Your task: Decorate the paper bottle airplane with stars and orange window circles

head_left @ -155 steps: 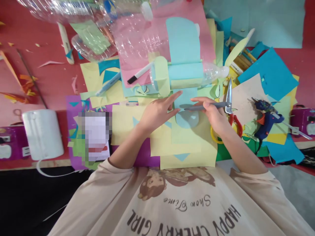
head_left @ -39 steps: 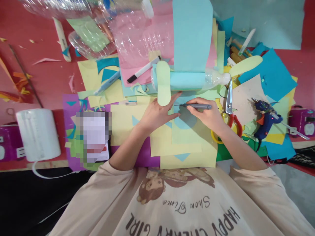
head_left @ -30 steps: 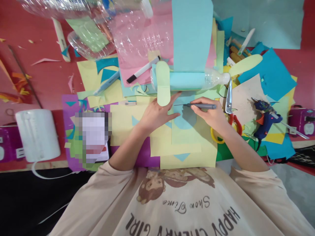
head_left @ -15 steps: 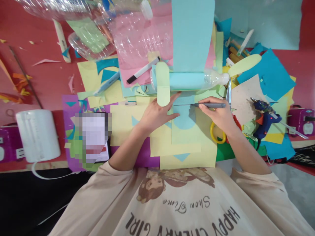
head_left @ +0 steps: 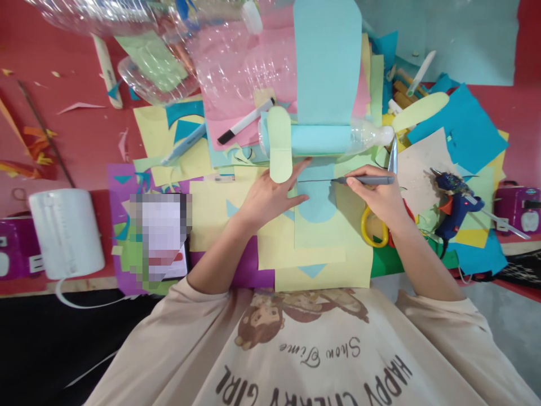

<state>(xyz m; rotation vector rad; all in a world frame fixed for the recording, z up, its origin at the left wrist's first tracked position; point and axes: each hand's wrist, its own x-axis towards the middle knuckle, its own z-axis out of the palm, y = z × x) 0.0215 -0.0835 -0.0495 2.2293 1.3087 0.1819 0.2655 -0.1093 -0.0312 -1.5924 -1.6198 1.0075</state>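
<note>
A clear plastic bottle lies on its side, wrapped in light blue paper, with a tall light blue paper wing rising behind it and a pale green strip at its left end. A rounded light blue paper piece lies in front of the bottle on yellow sheets. My left hand presses flat on that piece, fingers stretched out. My right hand is closed round a grey pen, whose tip rests at the piece's right edge, at the end of a thin dark line.
Scissors with yellow and red handles lie by my right hand. A blue glue gun sits further right. A black-capped marker, empty clear bottles, a white roll and several coloured paper sheets cover the red table.
My right hand has drawn the pen rightward across the blue piece, leaving a line. Since the oldest frame the blue wing flap now stands upright. My left hand has stayed put.
</note>
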